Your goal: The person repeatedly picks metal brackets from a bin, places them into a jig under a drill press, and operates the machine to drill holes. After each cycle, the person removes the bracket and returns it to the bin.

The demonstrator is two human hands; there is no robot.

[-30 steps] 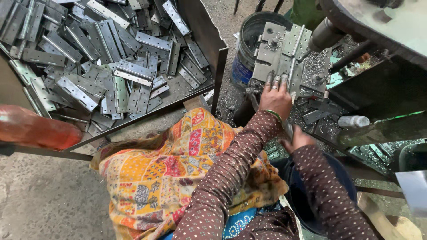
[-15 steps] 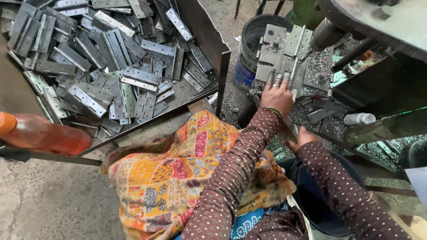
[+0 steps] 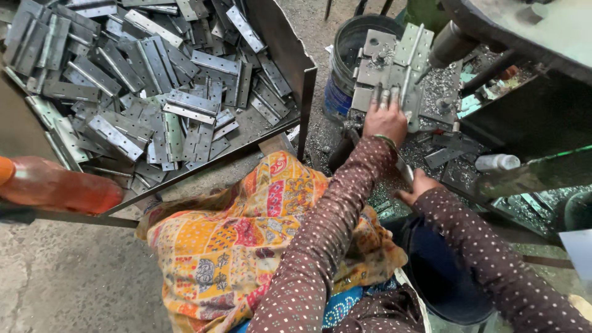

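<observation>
Left hand (image 3: 385, 121) on flat steel hinge (image 3: 394, 75)

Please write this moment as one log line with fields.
left hand: fingers on stacked hinge plates | right hand: low beside machine, grip unclear | tray of hinges: at left | bucket: behind plates

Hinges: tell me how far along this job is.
Done: cannot tell; no finished batch stands out. In hand: the left hand presses hinges on the machine bed, the right hand low beside it among metal chips. Left: the tray holds a big heap of hinge plates.
</observation>
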